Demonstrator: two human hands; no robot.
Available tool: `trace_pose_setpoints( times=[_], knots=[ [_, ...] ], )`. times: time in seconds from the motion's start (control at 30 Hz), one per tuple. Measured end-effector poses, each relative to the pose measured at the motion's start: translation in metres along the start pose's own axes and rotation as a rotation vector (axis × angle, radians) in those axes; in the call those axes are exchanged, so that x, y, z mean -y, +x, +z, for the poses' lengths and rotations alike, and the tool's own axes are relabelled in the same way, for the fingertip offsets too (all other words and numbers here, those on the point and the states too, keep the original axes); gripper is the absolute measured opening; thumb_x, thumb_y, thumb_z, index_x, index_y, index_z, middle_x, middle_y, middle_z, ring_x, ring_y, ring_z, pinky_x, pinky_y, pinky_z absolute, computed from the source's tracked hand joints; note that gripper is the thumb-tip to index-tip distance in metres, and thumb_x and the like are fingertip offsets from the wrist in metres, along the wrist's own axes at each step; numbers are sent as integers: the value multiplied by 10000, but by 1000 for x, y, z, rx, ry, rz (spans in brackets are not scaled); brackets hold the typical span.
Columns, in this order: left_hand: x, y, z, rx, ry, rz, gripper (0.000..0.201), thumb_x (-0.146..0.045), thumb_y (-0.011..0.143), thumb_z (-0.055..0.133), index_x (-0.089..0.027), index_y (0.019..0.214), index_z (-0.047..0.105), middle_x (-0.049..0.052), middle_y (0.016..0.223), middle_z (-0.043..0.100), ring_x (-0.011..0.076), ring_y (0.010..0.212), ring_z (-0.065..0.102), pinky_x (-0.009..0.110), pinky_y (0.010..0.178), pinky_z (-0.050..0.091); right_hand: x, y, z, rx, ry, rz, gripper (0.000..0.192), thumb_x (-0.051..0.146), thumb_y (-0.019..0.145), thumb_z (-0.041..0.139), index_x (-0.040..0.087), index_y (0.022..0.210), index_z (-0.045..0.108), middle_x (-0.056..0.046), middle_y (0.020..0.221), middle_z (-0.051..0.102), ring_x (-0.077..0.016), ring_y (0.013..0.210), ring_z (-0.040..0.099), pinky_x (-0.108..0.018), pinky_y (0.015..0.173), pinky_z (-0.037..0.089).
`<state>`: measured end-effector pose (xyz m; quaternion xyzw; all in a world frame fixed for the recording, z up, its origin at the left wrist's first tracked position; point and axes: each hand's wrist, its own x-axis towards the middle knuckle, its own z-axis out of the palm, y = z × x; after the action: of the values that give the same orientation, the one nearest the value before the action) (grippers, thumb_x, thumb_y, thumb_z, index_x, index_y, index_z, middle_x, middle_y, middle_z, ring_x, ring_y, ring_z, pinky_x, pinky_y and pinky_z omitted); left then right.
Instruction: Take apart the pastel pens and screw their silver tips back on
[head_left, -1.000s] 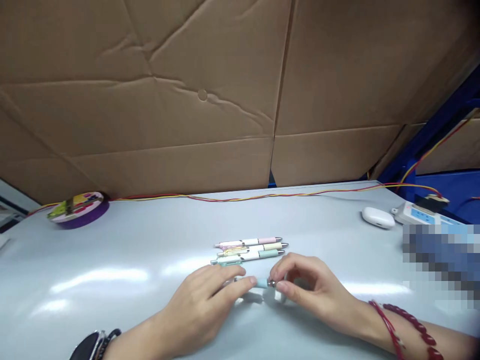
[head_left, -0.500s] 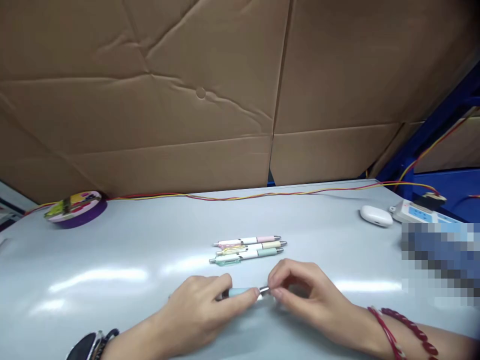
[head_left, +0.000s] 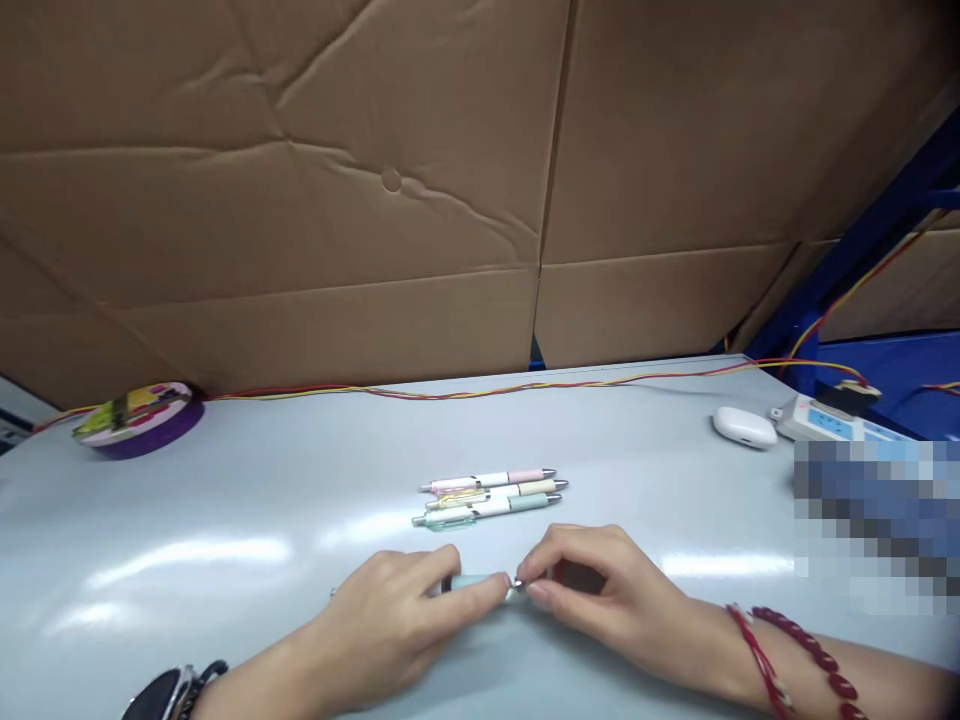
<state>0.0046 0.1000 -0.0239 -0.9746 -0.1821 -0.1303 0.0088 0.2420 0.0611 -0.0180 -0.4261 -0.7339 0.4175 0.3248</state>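
The left hand (head_left: 397,610) grips a pale blue pen (head_left: 474,581) between thumb and fingers, closed around its barrel. The pen lies low over the table (head_left: 225,500), near its front edge, with the metal tip pointing to the right. The right hand (head_left: 600,590) pinches this tip with the thumb and first fingers, closed on it. Both hands meet at the pen, almost touching each other.

Just behind the hands, three pens (head_left: 491,494) lie side by side on the table, touching, tips to the right: one pink, one cream, one green. The left wrist wears a watch (head_left: 161,693), the right wrist a red bracelet (head_left: 795,655). Far to the left sits a purple tape roll (head_left: 139,420). At the right are a white case (head_left: 744,427) and a power strip (head_left: 825,420). A red-yellow wire (head_left: 487,388) runs along the back edge, before a cardboard wall (head_left: 375,200).
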Motion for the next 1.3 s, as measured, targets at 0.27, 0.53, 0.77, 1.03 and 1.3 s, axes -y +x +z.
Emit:
trace_pose_setpoints(
  times=[0.27, 0.53, 0.77, 1.03, 1.3],
  knots=[
    [1, 1, 0, -6, -6, -8, 418, -111, 866, 300, -267, 1243, 389, -8, 697, 497, 133, 459, 440, 210, 443, 338, 2, 1, -2, -13, 24, -3, 93, 217, 833, 577, 199, 879, 655, -4, 809, 658, -117, 710, 585, -209, 669, 466],
    [0, 1, 1, 77, -28, -26, 459, -123, 881, 296, -299, 1296, 384, 4, 729, 500, 131, 494, 459, 206, 475, 358, 0, 3, 2, 5, 8, 25, 93, 181, 819, 571, 193, 867, 650, 6, 799, 663, -106, 679, 587, -193, 641, 467],
    [0, 0, 0, 99, -55, -49, 410, -125, 884, 300, -286, 1242, 420, 9, 741, 517, 147, 510, 493, 228, 478, 375, -2, 3, -3, -74, 20, 49, 76, 107, 773, 548, 178, 780, 575, 11, 757, 625, -113, 691, 568, -201, 650, 463],
    [0, 1, 1, 96, -96, -79, 401, -113, 887, 290, -263, 1249, 377, 8, 770, 536, 149, 549, 529, 231, 501, 389, -10, 5, -3, -33, -320, -81, 64, 155, 825, 557, 198, 845, 599, -22, 865, 581, -161, 831, 523, -275, 740, 440],
    [-1, 2, 0, 87, -120, -97, 402, -89, 868, 301, -255, 1227, 370, 6, 793, 544, 155, 571, 537, 246, 511, 389, -11, 5, -3, -53, -334, -166, 288, 137, 793, 586, 205, 1071, 555, -42, 995, 582, -179, 947, 509, -309, 855, 425]
  ],
)
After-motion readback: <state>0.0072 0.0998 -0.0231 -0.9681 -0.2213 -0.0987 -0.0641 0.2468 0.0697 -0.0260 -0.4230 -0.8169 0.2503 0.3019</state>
